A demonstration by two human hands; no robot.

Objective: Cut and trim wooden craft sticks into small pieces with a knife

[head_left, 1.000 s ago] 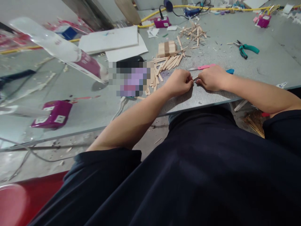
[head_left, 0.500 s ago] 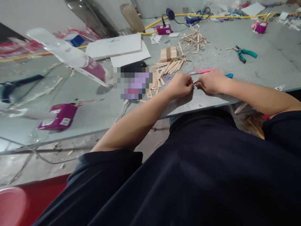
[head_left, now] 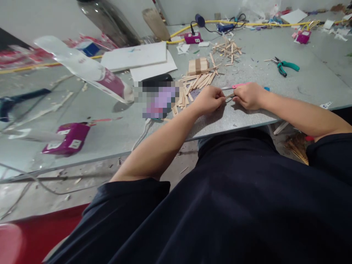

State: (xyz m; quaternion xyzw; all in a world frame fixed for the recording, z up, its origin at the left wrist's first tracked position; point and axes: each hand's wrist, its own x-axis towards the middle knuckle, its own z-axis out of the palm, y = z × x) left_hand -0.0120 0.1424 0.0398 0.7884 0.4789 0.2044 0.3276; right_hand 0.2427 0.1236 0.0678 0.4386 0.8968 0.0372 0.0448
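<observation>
Near the table's front edge, my left hand pinches one end of a narrow wooden craft stick. My right hand grips the other end, so a short length shows between the two sets of fingertips. Just behind my right hand lies a pink-handled tool with a slim metal end, partly covered by that hand. Loose craft sticks lie in a spread to the left of my hands, with a banded bundle of sticks behind them.
Teal-handled pliers lie at the right. More sticks are heaped farther back. A white and maroon bottle-like pack, white boards and a purple power socket occupy the left. A yellow cable runs along the back.
My hands have moved slightly apart, and more of the stick shows between them. The whole view has shifted a little.
</observation>
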